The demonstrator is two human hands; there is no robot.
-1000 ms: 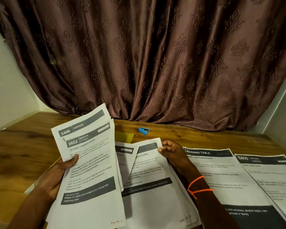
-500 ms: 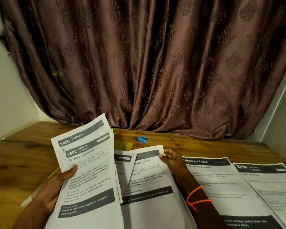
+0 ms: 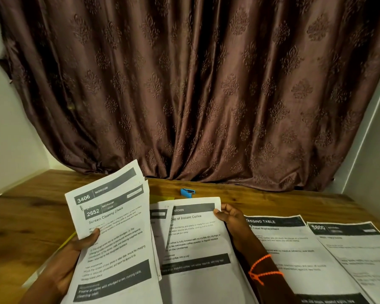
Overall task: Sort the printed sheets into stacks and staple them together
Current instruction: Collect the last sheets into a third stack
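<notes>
left hand [image 3: 75, 255] half-hidden by sheets [image 3: 114, 233], print blurred

Printed sheets [image 3: 116, 238] fanned, raised; two [image 3: 316, 255] flat right; blue stapler [image 3: 187, 192] behind.

Lower ends of the bedroom sheets [image 3: 114, 238] and kitchen sheet [image 3: 198, 242] beyond the bottom edge, small print blurred.

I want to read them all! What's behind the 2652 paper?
Behind the 2652 paper, held by the left hand, is another bedroom sheet numbered 3406. Only its top strip peeks out; the rest of its words are covered.
</notes>
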